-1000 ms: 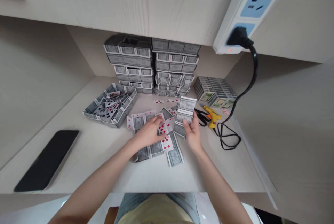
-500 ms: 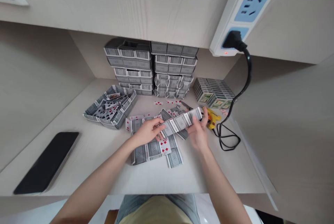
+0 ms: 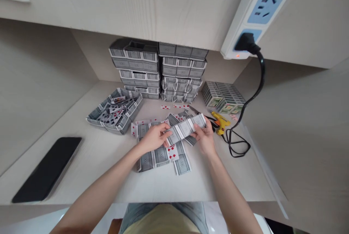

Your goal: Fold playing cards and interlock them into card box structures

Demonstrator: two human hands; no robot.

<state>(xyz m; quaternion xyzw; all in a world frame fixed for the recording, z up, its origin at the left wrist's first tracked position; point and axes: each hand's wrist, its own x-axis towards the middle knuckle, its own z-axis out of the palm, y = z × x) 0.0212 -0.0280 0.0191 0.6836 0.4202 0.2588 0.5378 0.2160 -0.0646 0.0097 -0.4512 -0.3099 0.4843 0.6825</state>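
Between my two hands is a strip of joined playing cards, grey patterned backs facing up, tilted upward to the right. My left hand pinches its left end. Thumb on top, my right hand grips the right end from below. Under the strip lies a flat panel of joined cards, with a red diamond card showing face up on it. Another pair of cards sticks out at its right. Loose cards lie behind the strip, partly hidden by it.
A card-made tray holding loose cards stands at the left, near a black phone. Stacked card boxes fill the back. To the right are scissors, a yellow glue gun with its black cord, and boxed card decks.
My right hand has shifted slightly left along the strip and closed its fingers on the right end. The strip has moved a little left; my left hand keeps its pinch.
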